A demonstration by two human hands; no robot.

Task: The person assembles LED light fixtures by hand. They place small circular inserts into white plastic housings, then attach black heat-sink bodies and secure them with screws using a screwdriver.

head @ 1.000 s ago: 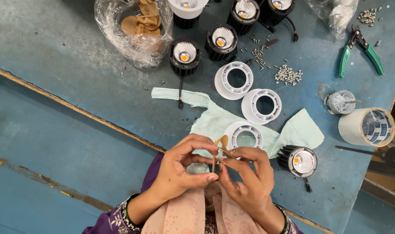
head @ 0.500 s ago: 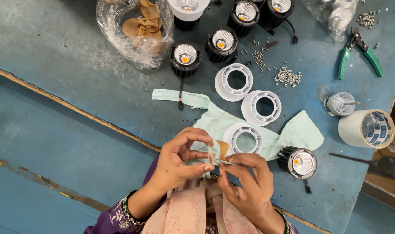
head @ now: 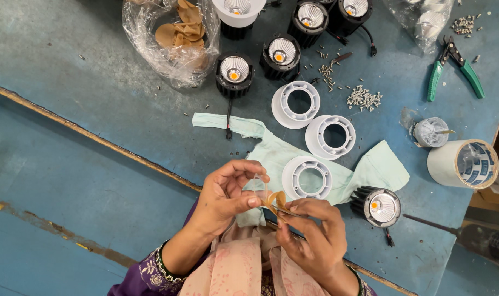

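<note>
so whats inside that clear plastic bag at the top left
The clear plastic bag holds a pile of thin tan discs. How many lie underneath cannot be seen; the crumpled, shiny plastic hides the lower ones.

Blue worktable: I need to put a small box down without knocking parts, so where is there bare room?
The blue worktable is bare at its left, between the clear plastic bag of tan discs and the table's front edge. Crowded: the black round lamp units, the white plastic rings, the pale green cloth and the loose screws.

Lamp assembly workshop: worn blue bench (head: pixel 85 82), lamp housings (head: pixel 234 74), screws (head: pixel 363 98), pliers (head: pixel 455 70).
</note>
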